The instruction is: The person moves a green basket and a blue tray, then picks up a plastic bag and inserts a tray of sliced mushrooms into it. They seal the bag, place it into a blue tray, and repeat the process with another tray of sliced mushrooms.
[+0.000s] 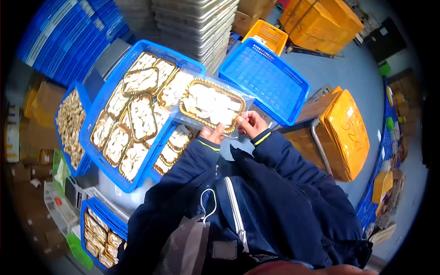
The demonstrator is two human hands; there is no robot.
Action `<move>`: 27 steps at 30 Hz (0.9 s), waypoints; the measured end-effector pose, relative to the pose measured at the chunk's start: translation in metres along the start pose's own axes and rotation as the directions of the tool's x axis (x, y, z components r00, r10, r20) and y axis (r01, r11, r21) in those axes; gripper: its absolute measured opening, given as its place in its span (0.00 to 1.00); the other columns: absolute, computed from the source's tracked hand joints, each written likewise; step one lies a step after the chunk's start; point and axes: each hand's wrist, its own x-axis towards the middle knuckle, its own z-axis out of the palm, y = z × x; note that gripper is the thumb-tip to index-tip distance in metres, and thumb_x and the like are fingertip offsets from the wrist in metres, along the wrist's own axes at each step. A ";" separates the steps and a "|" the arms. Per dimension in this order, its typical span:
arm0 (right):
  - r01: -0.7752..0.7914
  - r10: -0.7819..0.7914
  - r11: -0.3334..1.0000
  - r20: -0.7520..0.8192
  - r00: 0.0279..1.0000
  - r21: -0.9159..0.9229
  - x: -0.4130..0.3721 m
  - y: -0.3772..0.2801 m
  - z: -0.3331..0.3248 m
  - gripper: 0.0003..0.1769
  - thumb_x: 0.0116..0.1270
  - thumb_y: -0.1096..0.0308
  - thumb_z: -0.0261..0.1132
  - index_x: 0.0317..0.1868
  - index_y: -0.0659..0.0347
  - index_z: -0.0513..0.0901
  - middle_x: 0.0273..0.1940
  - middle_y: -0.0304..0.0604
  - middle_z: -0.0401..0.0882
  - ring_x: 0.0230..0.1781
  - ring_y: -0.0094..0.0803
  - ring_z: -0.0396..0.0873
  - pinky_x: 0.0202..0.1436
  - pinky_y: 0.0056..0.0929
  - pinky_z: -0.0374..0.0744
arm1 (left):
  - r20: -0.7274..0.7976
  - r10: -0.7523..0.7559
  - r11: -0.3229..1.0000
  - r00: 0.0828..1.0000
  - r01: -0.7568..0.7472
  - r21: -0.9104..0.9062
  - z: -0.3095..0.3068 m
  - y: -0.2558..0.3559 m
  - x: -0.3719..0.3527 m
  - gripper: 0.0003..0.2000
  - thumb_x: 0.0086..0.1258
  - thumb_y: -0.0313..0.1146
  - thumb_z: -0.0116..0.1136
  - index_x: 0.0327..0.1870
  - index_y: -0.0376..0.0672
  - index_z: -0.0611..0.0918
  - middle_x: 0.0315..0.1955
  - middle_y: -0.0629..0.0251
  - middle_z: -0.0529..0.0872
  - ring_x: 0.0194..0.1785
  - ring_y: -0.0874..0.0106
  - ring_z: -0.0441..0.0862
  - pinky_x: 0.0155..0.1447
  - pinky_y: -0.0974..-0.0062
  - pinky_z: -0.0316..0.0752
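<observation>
Both my hands hold a gold-rimmed tray of white pieces [213, 104], which sits inside a clear plastic bag. My left hand [212, 134] is closed on its near edge, with the thumb on top. At the near right corner, my right hand [252, 124] pinches the bag's edge between thumb and fingers. Just left of the held tray stands a blue crate [87, 136] filled with similar gold-rimmed trays [142, 117]. More such trays [176, 140] lie in a lower blue container, partly hidden by my left sleeve.
An empty-looking blue basket [263, 75] stands ahead right, beside a yellow crate [266, 35]. A taped carton [346, 135] rests on a trolley at right. Stacked clear trays [195, 27] rise ahead. Brownish pieces [70, 128] fill a bin at left; another tray-filled blue crate [87, 211] stands lower left.
</observation>
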 end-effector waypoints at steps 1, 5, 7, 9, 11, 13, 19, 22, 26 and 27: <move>0.020 -0.020 1.000 -0.010 1.000 -0.022 -0.001 0.001 -0.002 0.12 0.63 0.64 0.62 0.39 0.61 0.69 0.29 0.36 0.74 0.27 0.20 0.72 0.29 0.19 0.73 | 0.016 -0.006 1.000 1.000 0.006 -0.014 0.004 0.001 0.001 0.18 0.66 0.26 0.51 0.56 0.36 0.66 0.49 0.55 0.75 0.52 0.64 0.75 0.53 0.65 0.75; 0.068 -0.077 0.994 -0.113 0.991 -0.081 -0.006 0.004 -0.011 0.11 0.60 0.64 0.65 0.33 0.59 0.71 0.26 0.32 0.72 0.23 0.18 0.69 0.25 0.18 0.71 | 0.067 -0.059 0.998 0.996 0.057 0.026 0.011 -0.006 -0.001 0.19 0.66 0.29 0.52 0.57 0.36 0.66 0.49 0.55 0.75 0.51 0.65 0.76 0.52 0.65 0.75; 0.070 -0.080 0.995 -0.150 0.985 -0.075 -0.009 0.009 -0.015 0.10 0.60 0.65 0.64 0.31 0.60 0.71 0.26 0.32 0.72 0.25 0.18 0.69 0.27 0.18 0.71 | 0.070 -0.076 0.997 0.995 0.075 0.018 0.010 -0.014 0.000 0.20 0.66 0.29 0.52 0.58 0.36 0.66 0.50 0.55 0.75 0.52 0.65 0.75 0.53 0.65 0.75; 0.198 -0.233 0.962 -0.185 0.955 -0.188 -0.007 0.035 -0.025 0.08 0.61 0.69 0.62 0.30 0.60 0.71 0.26 0.34 0.73 0.25 0.18 0.70 0.29 0.19 0.73 | 0.095 -0.126 0.991 0.987 0.131 -0.042 0.006 -0.020 -0.001 0.20 0.66 0.27 0.50 0.59 0.38 0.65 0.51 0.57 0.74 0.54 0.66 0.74 0.54 0.66 0.74; 0.239 -0.258 0.966 -0.264 0.929 -0.103 -0.016 0.032 -0.020 0.10 0.61 0.70 0.62 0.26 0.59 0.68 0.24 0.33 0.72 0.26 0.18 0.71 0.32 0.18 0.74 | 0.073 -0.112 0.994 0.991 0.113 -0.002 0.007 -0.026 -0.003 0.18 0.66 0.25 0.48 0.57 0.38 0.67 0.49 0.57 0.76 0.53 0.67 0.74 0.53 0.67 0.74; 0.172 -0.220 0.966 -0.269 0.938 -0.192 -0.027 0.025 -0.024 0.11 0.61 0.71 0.61 0.25 0.59 0.67 0.24 0.34 0.72 0.26 0.18 0.71 0.31 0.19 0.74 | 0.126 -0.136 0.985 0.983 0.120 0.123 -0.005 -0.037 -0.002 0.15 0.67 0.25 0.48 0.55 0.37 0.70 0.47 0.58 0.77 0.52 0.67 0.76 0.53 0.68 0.74; 0.135 -0.144 0.990 -0.352 0.925 -0.049 -0.050 0.011 -0.020 0.11 0.62 0.74 0.58 0.25 0.61 0.65 0.23 0.40 0.73 0.24 0.24 0.74 0.26 0.20 0.72 | 0.117 -0.237 0.967 0.965 0.245 -0.067 0.007 -0.034 -0.004 0.14 0.65 0.29 0.53 0.49 0.32 0.73 0.45 0.55 0.78 0.46 0.66 0.79 0.51 0.67 0.77; 0.235 -0.205 0.970 -0.330 0.922 0.056 -0.046 0.031 -0.030 0.11 0.62 0.74 0.58 0.25 0.61 0.64 0.24 0.42 0.74 0.25 0.25 0.74 0.26 0.21 0.72 | 0.190 -0.333 0.929 0.923 0.356 -0.101 0.007 -0.021 -0.004 0.20 0.68 0.35 0.50 0.57 0.34 0.66 0.51 0.54 0.75 0.55 0.63 0.73 0.57 0.62 0.71; 0.130 -0.122 0.991 -0.247 0.961 0.017 -0.049 0.022 -0.035 0.10 0.62 0.71 0.59 0.31 0.62 0.65 0.34 0.47 0.77 0.32 0.27 0.77 0.39 0.26 0.80 | 0.269 -0.158 0.977 0.950 0.111 0.184 -0.052 -0.065 0.025 0.19 0.70 0.35 0.47 0.57 0.34 0.67 0.52 0.54 0.74 0.54 0.64 0.74 0.56 0.64 0.72; 0.094 -0.085 0.995 -0.276 0.958 0.020 -0.050 0.021 -0.034 0.10 0.62 0.70 0.60 0.32 0.62 0.66 0.33 0.47 0.77 0.31 0.27 0.77 0.38 0.25 0.79 | 0.293 -0.143 0.970 0.945 0.075 0.231 -0.053 -0.064 0.027 0.19 0.70 0.35 0.46 0.57 0.34 0.67 0.52 0.54 0.74 0.53 0.64 0.74 0.56 0.66 0.72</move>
